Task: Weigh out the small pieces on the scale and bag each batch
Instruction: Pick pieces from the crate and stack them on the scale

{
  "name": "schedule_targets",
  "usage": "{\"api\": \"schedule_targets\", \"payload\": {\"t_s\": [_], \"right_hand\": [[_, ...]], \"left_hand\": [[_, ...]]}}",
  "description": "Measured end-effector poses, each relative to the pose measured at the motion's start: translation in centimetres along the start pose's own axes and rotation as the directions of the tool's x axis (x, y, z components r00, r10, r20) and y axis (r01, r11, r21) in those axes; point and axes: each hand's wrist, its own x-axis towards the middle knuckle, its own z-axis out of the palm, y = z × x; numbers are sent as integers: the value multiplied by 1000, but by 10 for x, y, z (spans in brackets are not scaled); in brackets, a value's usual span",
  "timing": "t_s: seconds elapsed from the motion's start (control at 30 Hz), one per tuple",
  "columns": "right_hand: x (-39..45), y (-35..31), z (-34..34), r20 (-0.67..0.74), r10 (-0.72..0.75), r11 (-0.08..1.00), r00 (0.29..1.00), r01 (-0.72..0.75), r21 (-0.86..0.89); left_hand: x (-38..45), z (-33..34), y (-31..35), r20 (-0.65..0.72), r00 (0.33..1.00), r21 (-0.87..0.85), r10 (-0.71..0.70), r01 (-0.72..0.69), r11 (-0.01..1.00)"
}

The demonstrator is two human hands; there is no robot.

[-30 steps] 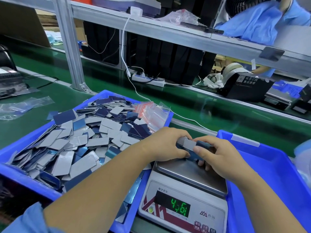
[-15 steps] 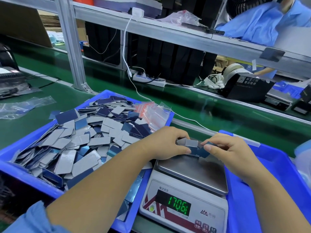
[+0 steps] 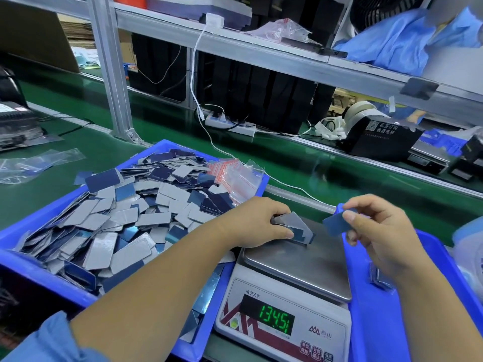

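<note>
- The left hand grips a small stack of flat pieces and holds it tilted, its lower corner touching the steel pan of the scale.
- The right hand pinches a single blue piece between thumb and fingers, lifted just above the right side of the pan and apart from the stack.
- The scale sits between two blue trays; its green display reads 134.5, with a last digit too small to make out.
- The left tray holds a big loose heap of grey and blue pieces, with a bunch of small clear zip bags with red strips lying at its far corner.
- The right tray holds a few pieces near the right wrist.
- A loose clear bag lies on the green belt, well left of the trays.
</note>
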Motion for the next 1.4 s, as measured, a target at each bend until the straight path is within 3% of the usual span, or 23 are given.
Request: {"api": "schedule_targets", "payload": {"t_s": [0.13, 0.33, 0.5, 0.63, 0.77, 0.93, 1.03, 1.17, 1.3, 1.4], "right_hand": [[3, -2, -7, -118, 11, 985, 993, 9, 170], [3, 15, 31, -117, 90, 996, 989, -92, -9], [3, 22, 49, -140, 162, 984, 977, -170, -47], [2, 21, 52, -57, 230, 957, 972, -236, -166], [1, 20, 53, -15, 276, 911, 961, -267, -314], [0, 20, 51, -7, 146, 875, 989, -133, -466], [-6, 14, 47, 120, 39, 879, 992, 23, -476], [-8, 17, 59, 271, -112, 690, 956, 271, -671], [-4, 21, 61, 306, -89, 590, 948, 298, -750], [-4, 22, 61, 344, -53, 539, 937, 317, -780]], "left_hand": [[0, -2, -4, -6, 1000, -21, -7, 6, 1000], [0, 2, -3, -42, 999, -12, 21, -21, 1000], [0, 3, -4, -65, 998, -59, -11, 7, 998], [1, 4, -5, -64, 998, -89, -29, 23, 996], [0, 4, -4, -48, 999, -15, 6, -7, 1000], [3, 4, -7, -47, 999, 32, 26, -24, 999], [5, 4, -7, -59, 998, 64, 2, 2, 998], [6, 8, -6, 5, 999, 150, -45, 44, 988], [5, 10, -7, 40, 994, 338, -103, 84, 937], [4, 12, -6, 60, 994, 322, -92, 68, 944]]}}
